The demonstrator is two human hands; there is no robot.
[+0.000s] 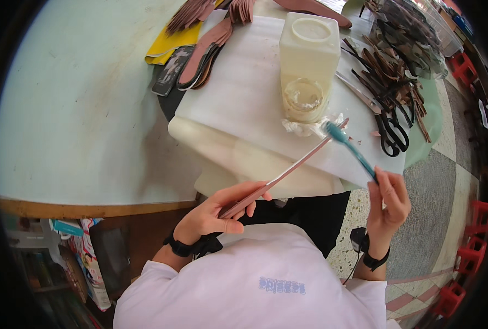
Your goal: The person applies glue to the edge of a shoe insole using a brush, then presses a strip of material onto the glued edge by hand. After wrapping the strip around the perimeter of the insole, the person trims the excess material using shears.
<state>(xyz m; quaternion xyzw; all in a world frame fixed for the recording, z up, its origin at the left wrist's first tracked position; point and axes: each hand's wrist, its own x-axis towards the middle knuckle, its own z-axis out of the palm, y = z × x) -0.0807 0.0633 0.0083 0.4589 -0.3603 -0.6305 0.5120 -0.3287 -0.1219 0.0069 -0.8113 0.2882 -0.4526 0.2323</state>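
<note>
Holding a strip (301, 161) by its near end in the left hand (211, 214), with fingers closed around it; pinching a brush (358, 156) by the handle in the right hand (389, 202), with thumb and fingertips pressed together on it. Slanted away from the body, edge-on, above the near part of the white sheet (238, 82), with the strip's far end just beside the jug (309, 57). Overlapping that far end with the brush head, too blurred to tell whether touching or just above. Might bend or swing aside under a hard brush stroke, being thin and gripped only at one end. Could drip onto the sheet or shirt (227, 263) if overloaded or flicked. Might stick or pick up bits if lowered onto the white clump (301, 129) at the jug's base. Could knock the jug with too wide a sweep, or snag on the scissors (392, 131) or scraps (384, 66) if drawn far right. Cannot tell the amount of coating on the brush.
</note>
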